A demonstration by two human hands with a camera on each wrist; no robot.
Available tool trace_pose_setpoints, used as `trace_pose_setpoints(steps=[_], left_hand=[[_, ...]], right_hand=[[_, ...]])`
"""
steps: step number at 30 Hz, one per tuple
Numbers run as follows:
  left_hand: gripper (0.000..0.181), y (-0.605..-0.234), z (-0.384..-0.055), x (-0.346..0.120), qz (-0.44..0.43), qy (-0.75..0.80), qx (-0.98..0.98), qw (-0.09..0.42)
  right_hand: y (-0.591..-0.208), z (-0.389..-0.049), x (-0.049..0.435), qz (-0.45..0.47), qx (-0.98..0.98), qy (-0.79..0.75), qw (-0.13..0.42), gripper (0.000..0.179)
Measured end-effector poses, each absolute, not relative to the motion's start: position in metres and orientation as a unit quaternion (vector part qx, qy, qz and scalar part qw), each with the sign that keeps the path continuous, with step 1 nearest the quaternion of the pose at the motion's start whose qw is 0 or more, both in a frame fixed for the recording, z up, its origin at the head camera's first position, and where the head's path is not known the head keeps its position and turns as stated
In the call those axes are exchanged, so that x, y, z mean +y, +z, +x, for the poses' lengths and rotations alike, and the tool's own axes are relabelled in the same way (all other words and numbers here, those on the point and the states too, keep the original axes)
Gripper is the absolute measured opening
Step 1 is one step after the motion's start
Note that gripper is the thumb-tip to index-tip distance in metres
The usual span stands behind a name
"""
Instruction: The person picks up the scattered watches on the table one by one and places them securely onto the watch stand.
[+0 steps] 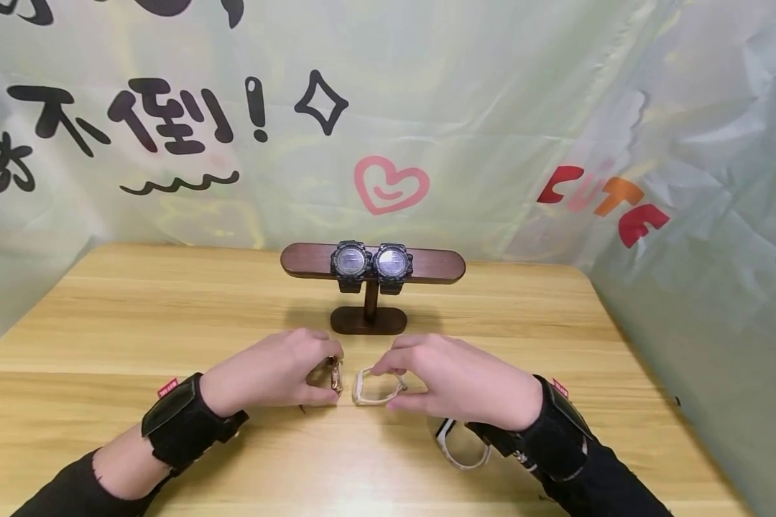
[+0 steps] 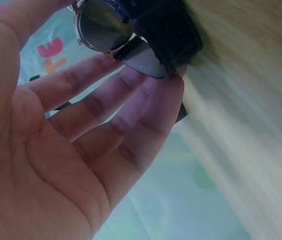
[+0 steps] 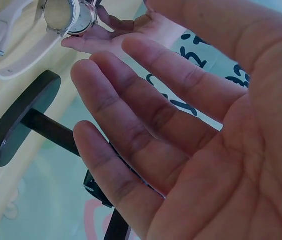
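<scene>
Left hand (image 1: 284,370): curled, pinching dark-strapped watch (image 1: 335,375), well in from desk's (image 1: 103,301) far edge, roughly midway between side edges. Right hand (image 1: 449,377): loosely parted, holding nothing, just beside white watch (image 1: 359,388).

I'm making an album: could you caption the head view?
Left hand at a gold-toned watch, right hand at a white watch, before a dark stand bearing two black watches.

A pale printed sheet (image 1: 472,93) hangs beyond the far and right sides of 1 light wood table (image 1: 336,452).
</scene>
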State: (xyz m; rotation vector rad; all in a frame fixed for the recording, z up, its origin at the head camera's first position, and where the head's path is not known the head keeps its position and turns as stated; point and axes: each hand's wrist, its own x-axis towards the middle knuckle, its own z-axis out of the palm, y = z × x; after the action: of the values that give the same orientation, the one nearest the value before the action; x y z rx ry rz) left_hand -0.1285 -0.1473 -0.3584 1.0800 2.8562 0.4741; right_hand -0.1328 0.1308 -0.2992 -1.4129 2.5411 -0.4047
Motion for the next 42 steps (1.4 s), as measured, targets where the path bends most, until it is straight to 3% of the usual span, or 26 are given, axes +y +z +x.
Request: trace_pose_setpoints(steps=[21,42], left_hand=[[0.021,-0.353,-0.134,-0.155,0.379,0.183,0.907,0.007],[0.041,-0.337,-0.132,-0.158,0.383,0.196,0.902,-0.040]], right_hand=[[-0.301,-0.136,0.131,-0.469,0.862,-0.152,0.122,0.032],[-0.302,-0.137,0.131,-0.470,0.862,-0.150,0.115,0.029]])
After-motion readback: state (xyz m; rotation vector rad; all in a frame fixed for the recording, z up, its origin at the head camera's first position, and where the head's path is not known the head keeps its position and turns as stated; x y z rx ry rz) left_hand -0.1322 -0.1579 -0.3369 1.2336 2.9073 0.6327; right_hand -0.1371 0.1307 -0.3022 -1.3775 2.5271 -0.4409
